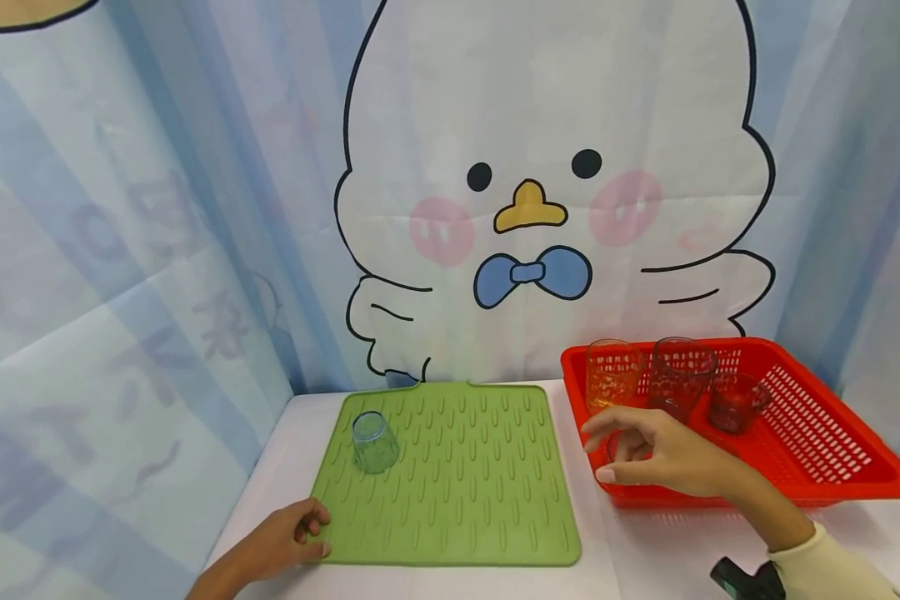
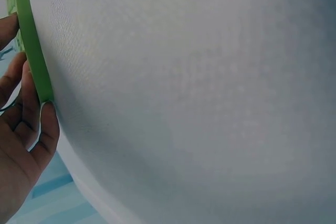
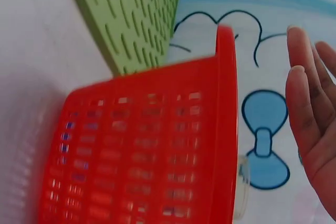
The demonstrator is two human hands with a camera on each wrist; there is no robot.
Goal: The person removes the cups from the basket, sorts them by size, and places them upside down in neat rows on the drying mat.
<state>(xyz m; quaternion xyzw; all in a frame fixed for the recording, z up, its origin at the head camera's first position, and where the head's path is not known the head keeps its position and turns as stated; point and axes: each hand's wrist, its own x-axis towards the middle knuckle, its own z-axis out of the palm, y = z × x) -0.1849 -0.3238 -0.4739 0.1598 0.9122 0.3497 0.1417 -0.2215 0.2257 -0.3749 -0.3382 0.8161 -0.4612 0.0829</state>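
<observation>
My right hand (image 1: 663,454) is held over the front left of a red plastic basket (image 1: 881,467), its fingers loosely bent with nothing between them. Inside stand a clear glass tumbler (image 1: 613,375), a taller glass mug (image 1: 681,375) and a small glass cup with a handle (image 1: 735,404); another glass lies partly hidden behind the hand. My left hand (image 1: 285,537) rests against the front left corner of a green ribbed mat (image 1: 457,475), fingertips and thumb touching its edge. A bluish glass (image 1: 375,446) stands on the mat's back left part, apparently base up.
Both mat and basket lie on a white-covered table (image 1: 592,575), the basket to the mat's right. A curtain (image 1: 435,108) with a cartoon bird hangs behind and along the sides. A black device (image 1: 746,579) sits by the right sleeve.
</observation>
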